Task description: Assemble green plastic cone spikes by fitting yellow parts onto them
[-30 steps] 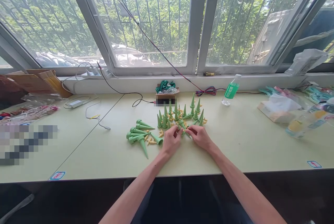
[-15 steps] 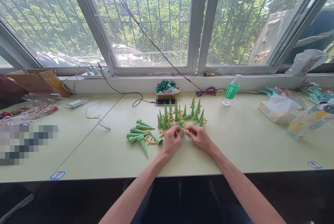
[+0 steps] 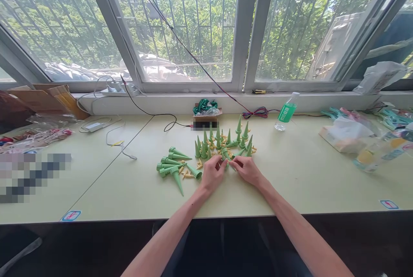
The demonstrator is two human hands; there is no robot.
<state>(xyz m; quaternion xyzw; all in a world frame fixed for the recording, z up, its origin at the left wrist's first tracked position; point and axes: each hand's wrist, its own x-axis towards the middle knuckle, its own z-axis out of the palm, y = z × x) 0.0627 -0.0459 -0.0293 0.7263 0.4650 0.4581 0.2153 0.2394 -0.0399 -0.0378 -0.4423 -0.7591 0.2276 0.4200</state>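
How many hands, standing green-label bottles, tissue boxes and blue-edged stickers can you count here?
Hands: 2
Standing green-label bottle: 1
Tissue box: 1
Blue-edged stickers: 2
Total: 6

Likely a hand-assembly workroom: a long pale table (image 3: 306, 186) stands against sliding windows (image 3: 243, 32), stickers (image 3: 71, 216) mark its front edge, green plastic spikes (image 3: 176, 178) and yellow fittings (image 3: 187, 175) are gathered in batches, and a power strip (image 3: 118, 92) sits beyond its back edge.
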